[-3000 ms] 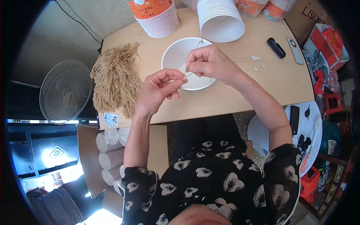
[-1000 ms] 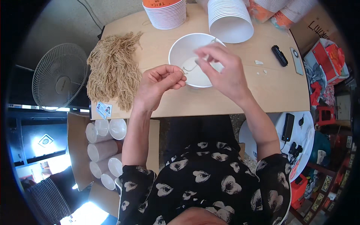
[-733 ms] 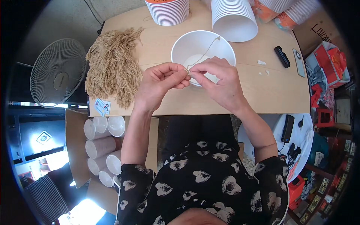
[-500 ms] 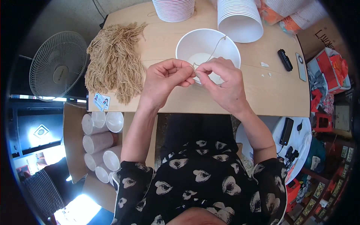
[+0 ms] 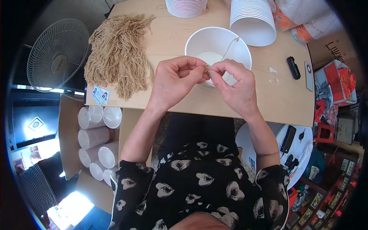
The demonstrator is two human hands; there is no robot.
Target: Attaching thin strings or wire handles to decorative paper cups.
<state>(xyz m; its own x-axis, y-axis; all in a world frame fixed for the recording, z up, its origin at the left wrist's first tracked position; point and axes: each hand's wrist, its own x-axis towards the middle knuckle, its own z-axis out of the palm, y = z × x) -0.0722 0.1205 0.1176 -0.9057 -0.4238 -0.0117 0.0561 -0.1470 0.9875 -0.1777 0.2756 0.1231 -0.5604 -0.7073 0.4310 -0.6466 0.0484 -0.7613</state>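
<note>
While both hands, left and right, pinch one string over the bowl, its knot looks unfinished, strands left of the grip waiting.

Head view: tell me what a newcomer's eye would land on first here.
First the two hands, left hand and right hand, meeting fingertip to fingertip over the near rim of a white paper bowl at the middle of the wooden table, pinching a thin string that runs up to the bowl's far rim. Next, the big heap of tan strings on the table's left. Behind the bowl lies a stack of white bowls.
</note>
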